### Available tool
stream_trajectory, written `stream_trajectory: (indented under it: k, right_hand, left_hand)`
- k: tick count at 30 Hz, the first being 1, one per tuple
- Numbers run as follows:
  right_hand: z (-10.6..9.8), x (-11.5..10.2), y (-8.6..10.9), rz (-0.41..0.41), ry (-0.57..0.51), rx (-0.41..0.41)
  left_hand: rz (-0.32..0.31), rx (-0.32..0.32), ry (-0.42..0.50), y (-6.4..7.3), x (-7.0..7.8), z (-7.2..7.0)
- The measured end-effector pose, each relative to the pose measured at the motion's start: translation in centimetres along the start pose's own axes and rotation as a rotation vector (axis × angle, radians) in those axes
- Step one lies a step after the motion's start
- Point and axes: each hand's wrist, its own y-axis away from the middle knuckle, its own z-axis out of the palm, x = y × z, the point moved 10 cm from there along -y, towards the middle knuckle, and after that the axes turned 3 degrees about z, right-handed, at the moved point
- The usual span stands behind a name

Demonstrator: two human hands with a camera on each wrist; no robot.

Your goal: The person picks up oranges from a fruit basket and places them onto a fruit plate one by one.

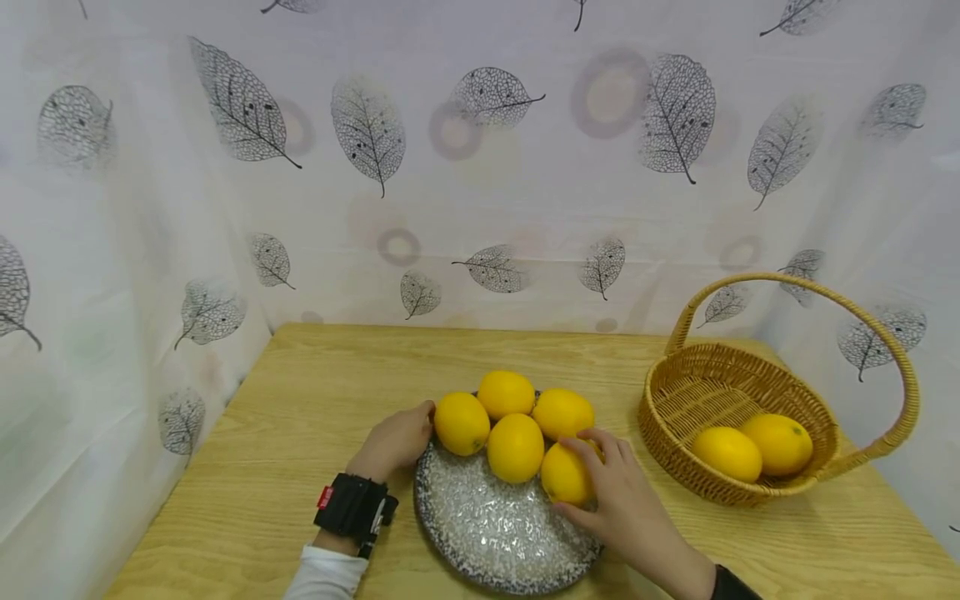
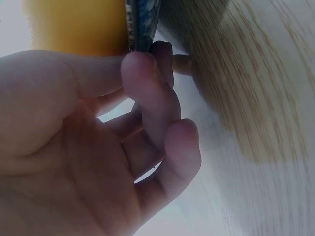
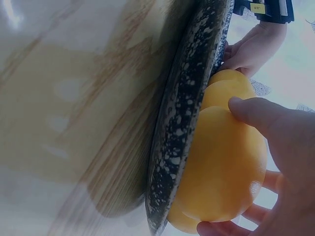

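Observation:
A round speckled grey plate (image 1: 502, 533) lies on the table with several yellow lemons (image 1: 515, 448) grouped on its far half. At its far left rim my left hand (image 1: 396, 440) holds the edge; in the left wrist view, curled fingers (image 2: 152, 93) meet the plate's rim (image 2: 142, 24). My right hand (image 1: 626, 496) grips the lemon nearest the right rim (image 1: 564, 475), thumb on the near side and fingers over the far side. From the right wrist, that lemon (image 3: 221, 167) still sits against the plate, and the dark underside of the plate (image 3: 179, 108) shows.
A wicker basket (image 1: 656, 425) with a tall arched handle stands right of the plate, two lemons (image 1: 776, 444) inside it. Behind the wooden table (image 1: 337, 367) hangs a leaf-patterned curtain (image 1: 510, 200), which also runs along both sides.

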Motion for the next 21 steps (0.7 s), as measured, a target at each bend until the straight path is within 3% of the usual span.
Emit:
stream_trajectory:
  k: [21]
  right_hand:
    - [0.11, 0.19, -0.02, 0.024, -0.015, -0.007]
  left_hand:
    - [0.007, 0.004, -0.003, 0.08, 0.23, -0.06]
